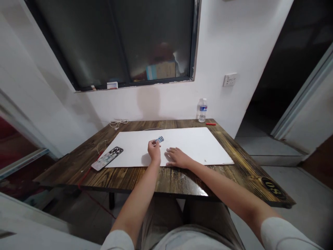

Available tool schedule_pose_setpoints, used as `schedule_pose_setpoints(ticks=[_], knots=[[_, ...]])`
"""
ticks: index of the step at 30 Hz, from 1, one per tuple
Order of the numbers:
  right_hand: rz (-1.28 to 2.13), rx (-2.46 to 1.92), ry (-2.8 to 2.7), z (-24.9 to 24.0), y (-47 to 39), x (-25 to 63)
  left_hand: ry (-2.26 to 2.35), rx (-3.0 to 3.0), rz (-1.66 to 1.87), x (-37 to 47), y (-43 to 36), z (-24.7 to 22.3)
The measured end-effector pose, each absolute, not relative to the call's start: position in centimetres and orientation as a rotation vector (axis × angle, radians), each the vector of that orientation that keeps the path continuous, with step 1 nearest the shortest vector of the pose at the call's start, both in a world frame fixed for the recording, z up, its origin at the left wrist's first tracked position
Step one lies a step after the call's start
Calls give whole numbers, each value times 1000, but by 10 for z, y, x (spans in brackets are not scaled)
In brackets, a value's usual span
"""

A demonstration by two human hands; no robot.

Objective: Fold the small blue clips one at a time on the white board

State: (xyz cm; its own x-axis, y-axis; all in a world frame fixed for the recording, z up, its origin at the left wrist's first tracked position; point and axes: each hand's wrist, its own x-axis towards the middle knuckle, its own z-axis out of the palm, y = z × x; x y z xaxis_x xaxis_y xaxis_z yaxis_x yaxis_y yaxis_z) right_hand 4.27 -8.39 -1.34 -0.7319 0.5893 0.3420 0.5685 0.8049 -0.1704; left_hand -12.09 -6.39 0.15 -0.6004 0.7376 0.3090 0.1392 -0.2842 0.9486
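Between the thumb and fingers of my left hand [154, 149] is a small blue and white packet [160, 139], held over the middle of a white board [189, 140]. My right hand [178, 157] rests palm down near the board's front edge, to the right of my left hand, its fingers apart and holding nothing. A phone in a patterned case [108, 158] lies across the board's left edge.
The dark wooden table [125, 177] bears a water bottle [202, 111] and a red pen [211, 124] at the back right, and a white cable [119, 122] at the back left. A red cord [84, 177] hangs over the front left edge.
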Motion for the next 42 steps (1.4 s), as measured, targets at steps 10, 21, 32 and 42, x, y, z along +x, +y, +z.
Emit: schedule_pose_setpoints(ticks=[10, 21, 32, 42], knots=[[135, -491, -2600, 1, -94, 63, 1527, 1084, 1863, -118, -65, 1], [314, -481, -2509, 1, -96, 61, 1509, 1096, 1848, -119, -63, -1], [955, -854, -1820, -14, -77, 64, 1490, 1089, 1770, -118, -65, 2], [964, -923, -1307, -8, -73, 70, 1282, 1381, 1396, -103, -74, 8]])
